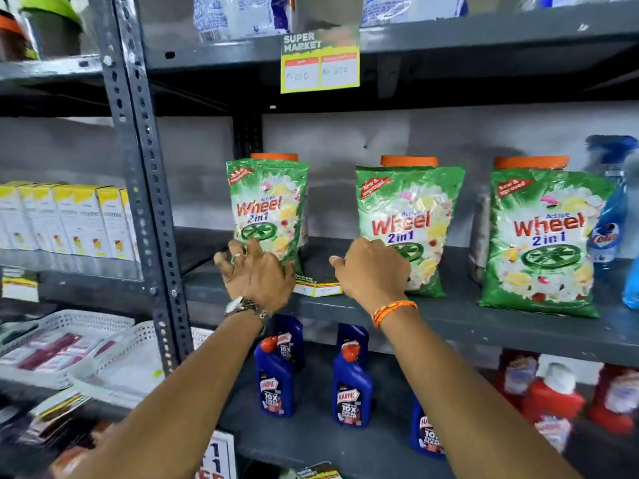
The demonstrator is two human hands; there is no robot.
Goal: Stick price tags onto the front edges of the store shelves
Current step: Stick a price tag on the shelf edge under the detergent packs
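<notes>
A yellow and white price tag (316, 289) lies on the front edge of the middle grey shelf (484, 323), between my two hands. My left hand (256, 274) rests on the shelf with its fingers spread, covers the tag's left end and touches the base of the left green Wheel detergent bag (268, 205). My right hand (371, 271) covers the tag's right end, thumb pointing left; its fingers are hidden against the middle Wheel bag (409, 216). Another price tag (320, 60) hangs stuck on the upper shelf's front edge.
A third Wheel bag (543, 236) and a blue spray bottle (610, 209) stand to the right. Blue Harpic bottles (276, 375) and red bottles (553, 399) fill the shelf below. A perforated steel upright (145, 188) stands to the left, with white boxes (69, 223) and white baskets (62, 347) beyond it.
</notes>
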